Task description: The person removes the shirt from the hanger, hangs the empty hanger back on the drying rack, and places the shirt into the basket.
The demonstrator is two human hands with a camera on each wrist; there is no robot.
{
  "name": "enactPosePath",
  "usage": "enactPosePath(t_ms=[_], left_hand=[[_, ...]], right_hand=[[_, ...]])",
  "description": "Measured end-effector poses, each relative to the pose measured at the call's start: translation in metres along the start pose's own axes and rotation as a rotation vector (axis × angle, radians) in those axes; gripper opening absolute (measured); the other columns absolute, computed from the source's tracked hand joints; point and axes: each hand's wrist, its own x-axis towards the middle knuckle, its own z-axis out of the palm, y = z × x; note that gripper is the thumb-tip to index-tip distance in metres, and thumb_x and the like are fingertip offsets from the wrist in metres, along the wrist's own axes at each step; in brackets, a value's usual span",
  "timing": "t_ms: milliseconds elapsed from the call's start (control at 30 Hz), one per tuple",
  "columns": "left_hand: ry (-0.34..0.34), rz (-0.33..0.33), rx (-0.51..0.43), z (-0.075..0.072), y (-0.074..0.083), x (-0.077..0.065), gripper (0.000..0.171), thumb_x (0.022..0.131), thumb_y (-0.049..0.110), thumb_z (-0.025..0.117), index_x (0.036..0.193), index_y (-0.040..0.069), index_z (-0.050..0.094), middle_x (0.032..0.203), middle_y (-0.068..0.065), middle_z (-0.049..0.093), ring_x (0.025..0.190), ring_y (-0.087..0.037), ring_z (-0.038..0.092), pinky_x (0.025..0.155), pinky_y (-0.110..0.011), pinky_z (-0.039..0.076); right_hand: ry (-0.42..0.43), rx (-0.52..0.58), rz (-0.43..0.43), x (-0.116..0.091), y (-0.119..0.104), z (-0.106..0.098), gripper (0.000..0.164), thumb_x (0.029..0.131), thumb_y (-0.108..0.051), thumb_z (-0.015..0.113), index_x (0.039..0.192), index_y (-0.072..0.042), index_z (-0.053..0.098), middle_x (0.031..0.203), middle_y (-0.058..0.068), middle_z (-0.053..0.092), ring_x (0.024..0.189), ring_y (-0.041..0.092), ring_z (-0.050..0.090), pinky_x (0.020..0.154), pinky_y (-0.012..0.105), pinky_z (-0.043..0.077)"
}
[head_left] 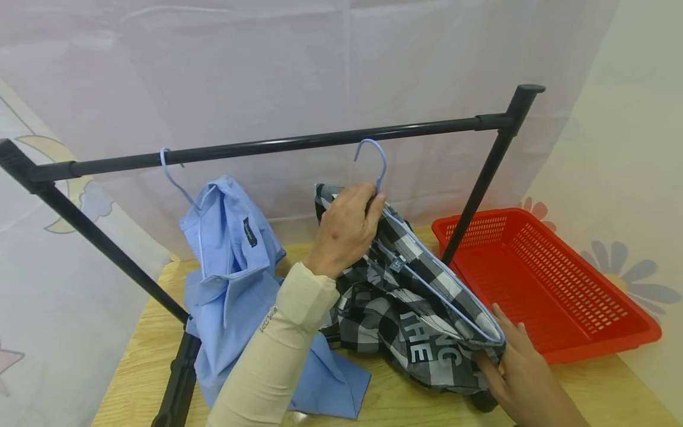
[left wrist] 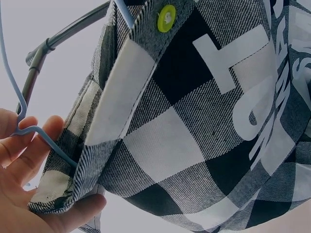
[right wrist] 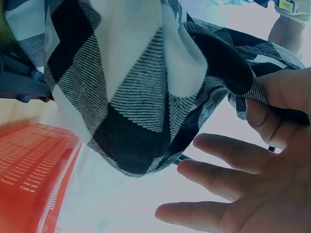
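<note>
My left hand grips a light blue hanger just below its hook, along with the top of a black-and-white checked shirt. The hook is at the black rail; I cannot tell whether it rests on it. In the left wrist view, fingers lie against the hanger wire and cloth. Low on the right, my right hand holds the shirt by the hanger's far end. Its thumb and forefinger pinch the checked cloth in the right wrist view, while the other fingers spread out straight.
A light blue shirt hangs on another blue hanger at the rail's left, its lower part lying on the wooden table. Behind the rack's right post stands a red plastic basket.
</note>
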Motion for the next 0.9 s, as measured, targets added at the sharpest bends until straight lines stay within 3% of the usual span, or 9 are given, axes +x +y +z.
enactPosePath(t_ms=[267, 500, 767, 900], left_hand=[[-0.011, -0.006, 0.001, 0.0, -0.0003, 0.0006, 0.023, 0.108, 0.022, 0.044, 0.092, 0.009, 0.054, 0.085, -0.003, 0.053, 0.081, -0.019, 0.051, 0.068, -0.03, 0.042], [-0.011, -0.005, 0.003, -0.0002, 0.0001, 0.0012, 0.023, 0.108, 0.022, 0.045, 0.091, 0.009, 0.054, 0.085, -0.003, 0.053, 0.082, -0.019, 0.051, 0.069, -0.031, 0.042], [-0.009, -0.001, 0.006, 0.0006, -0.0006, 0.0006, 0.023, 0.108, 0.022, 0.045, 0.091, 0.009, 0.054, 0.085, -0.003, 0.053, 0.081, -0.019, 0.051, 0.068, -0.03, 0.042], [-0.004, 0.004, 0.009, 0.0008, -0.0009, 0.0003, 0.023, 0.108, 0.022, 0.046, 0.091, 0.009, 0.054, 0.085, -0.002, 0.053, 0.081, -0.019, 0.051, 0.068, -0.03, 0.042]], right_hand=[[-0.037, 0.018, 0.022, 0.0034, -0.0009, 0.0025, 0.066, 0.086, -0.004, 0.074, 0.145, 0.002, 0.047, 0.149, 0.037, 0.034, 0.136, 0.057, 0.029, 0.108, 0.07, 0.006], [0.005, -0.02, -0.047, 0.0054, 0.0027, 0.0073, 0.053, 0.078, 0.0, 0.079, 0.128, 0.007, 0.062, 0.146, 0.035, 0.039, 0.142, 0.051, 0.024, 0.103, 0.077, 0.006], [-0.005, -0.014, -0.046, 0.0072, 0.0018, 0.0063, 0.083, 0.076, -0.003, 0.082, 0.149, -0.005, 0.043, 0.147, 0.032, 0.04, 0.134, 0.058, 0.031, 0.101, 0.08, 0.007], [-0.029, 0.023, -0.039, 0.0077, -0.0007, 0.0021, 0.092, 0.075, -0.02, 0.088, 0.152, -0.009, 0.039, 0.144, 0.031, 0.043, 0.128, 0.059, 0.038, 0.101, 0.08, 0.009]])
